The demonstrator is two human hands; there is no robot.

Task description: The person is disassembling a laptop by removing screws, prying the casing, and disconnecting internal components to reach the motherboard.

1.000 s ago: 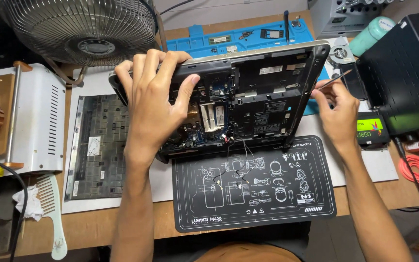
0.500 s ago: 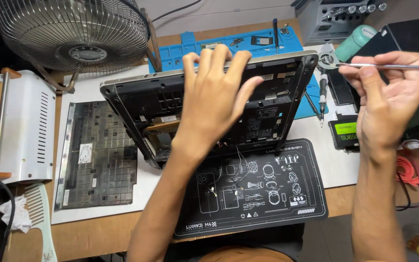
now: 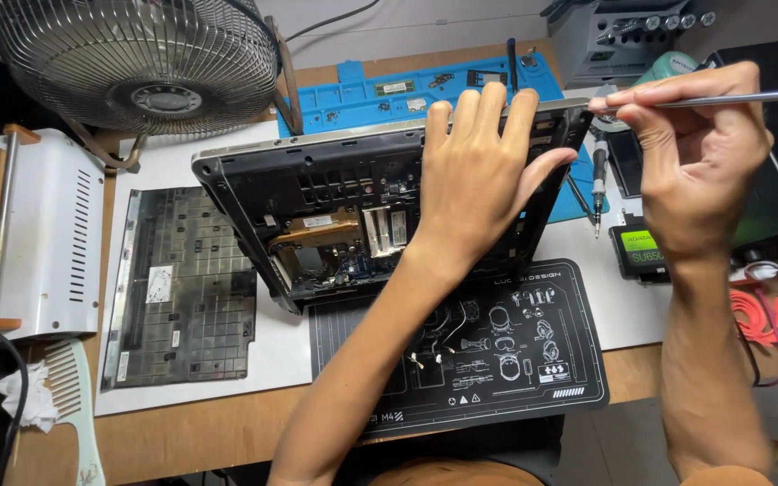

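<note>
An opened black laptop base [image 3: 317,207] lies tilted on the bench with its inner boards and a copper heat pipe showing. My left hand [image 3: 483,175] lies flat on its right half, fingers spread up to the far edge. My right hand [image 3: 700,157] is raised at the laptop's upper right corner and pinches a thin metal rod tool [image 3: 731,99] whose tip points toward that corner. A black printed work mat [image 3: 497,351] lies under the laptop's near side.
A removed keyboard panel [image 3: 182,288] lies left of the laptop on white paper. A desk fan [image 3: 137,63] stands at the back left, a white metal box [image 3: 47,234] at the left. Blue parts mat [image 3: 389,90], screwdriver [image 3: 599,180], small drive [image 3: 637,250] and red cables [image 3: 763,315] sit behind and right.
My left hand has slid from the laptop's left part to its right half. My right hand rose from the laptop's right edge, holding the rod. The camera moved closer.
</note>
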